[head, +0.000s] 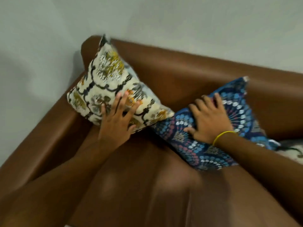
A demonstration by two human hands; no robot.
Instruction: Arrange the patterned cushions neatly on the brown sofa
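Observation:
A cream cushion (105, 82) with yellow, grey and black motifs stands tilted in the left corner of the brown sofa (188, 74), leaning on the backrest. My left hand (117, 118) lies flat on its lower face with the fingers spread. A dark blue cushion (196, 151) with a light blue and pink fan pattern lies slanted on the seat to the right, its left corner touching the cream one. My right hand (209, 120), with a yellow band on the wrist, presses on the blue cushion with the fingers apart.
The sofa's left armrest (47, 138) runs along a pale grey wall (147, 18). Part of another cream patterned cushion (293, 151) shows at the right edge, behind the blue one. Bare seat leather (147, 185) fills the foreground.

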